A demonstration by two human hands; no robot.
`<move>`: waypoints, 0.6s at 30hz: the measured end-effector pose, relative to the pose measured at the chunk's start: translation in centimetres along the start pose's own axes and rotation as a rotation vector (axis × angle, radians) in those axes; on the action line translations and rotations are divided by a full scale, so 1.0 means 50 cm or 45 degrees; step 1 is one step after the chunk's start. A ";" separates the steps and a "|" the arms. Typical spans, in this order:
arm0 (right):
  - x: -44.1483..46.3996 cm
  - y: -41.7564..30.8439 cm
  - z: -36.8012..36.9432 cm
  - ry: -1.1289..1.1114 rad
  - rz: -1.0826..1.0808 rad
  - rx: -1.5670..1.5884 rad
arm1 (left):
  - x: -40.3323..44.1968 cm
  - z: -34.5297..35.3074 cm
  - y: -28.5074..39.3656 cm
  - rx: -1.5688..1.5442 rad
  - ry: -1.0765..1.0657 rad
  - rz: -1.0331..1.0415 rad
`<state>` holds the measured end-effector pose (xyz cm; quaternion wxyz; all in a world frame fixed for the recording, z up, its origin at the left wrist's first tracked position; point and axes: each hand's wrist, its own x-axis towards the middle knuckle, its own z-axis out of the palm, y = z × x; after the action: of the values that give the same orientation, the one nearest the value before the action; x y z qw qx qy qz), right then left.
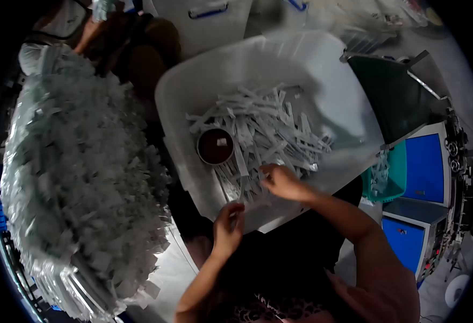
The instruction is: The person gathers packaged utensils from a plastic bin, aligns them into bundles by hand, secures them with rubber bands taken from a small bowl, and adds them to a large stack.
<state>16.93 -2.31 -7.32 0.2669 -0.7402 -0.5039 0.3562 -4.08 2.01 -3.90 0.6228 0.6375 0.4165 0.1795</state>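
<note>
A large white plastic tub [182,75] holds a loose pile of narrow white and clear packets [271,126]. My left hand [228,229] is at the tub's near rim, fingers curled together; what they hold, if anything, is too small to make out. Over the near edge of the pile is my right hand [283,183], its thumb and fingers pinched close to the packets. A faint translucent strip seems to lie between the two hands, but it is blurred. A round container with a dark reddish inside [216,146] sits among the packets at the left.
A tall heap of clear packets [86,177] stands to the left of the tub. Beyond it sits another person [88,37]. A dark green panel [389,97] adjoins the tub's right side, above a teal basket [399,175] with packets. Blue-doored cabinets [424,164] stand at the right.
</note>
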 end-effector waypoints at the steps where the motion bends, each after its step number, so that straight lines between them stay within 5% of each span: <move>1: 0.008 0.061 0.004 -0.062 0.076 -0.077 | 0.037 0.036 -0.046 -0.086 -0.050 -0.105; 3: 0.063 0.110 0.012 -0.258 0.222 -0.331 | 0.130 0.076 -0.142 -0.495 -0.093 -0.763; 5: 0.106 0.169 0.051 -0.350 0.325 -0.261 | 0.210 0.095 -0.230 -0.549 -0.170 -1.153; 9: 0.161 0.147 0.176 -0.306 0.155 0.022 | 0.289 0.101 -0.292 -0.459 0.210 -1.202; 11: 0.178 0.155 0.237 -0.300 0.160 0.017 | 0.301 0.098 -0.302 0.149 0.679 -1.114; 15: 0.191 0.201 0.288 -0.221 -0.006 -0.121 | 0.328 0.089 -0.347 0.435 0.515 -1.129; 18: 0.192 0.180 0.247 -0.478 0.182 -0.638 | 0.364 0.087 -0.422 0.567 0.471 -1.067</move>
<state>14.36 3.99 -24.05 -0.0470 -0.7377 -0.5632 0.3694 3.42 10.34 -29.76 0.4062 0.4905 0.7679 -0.0690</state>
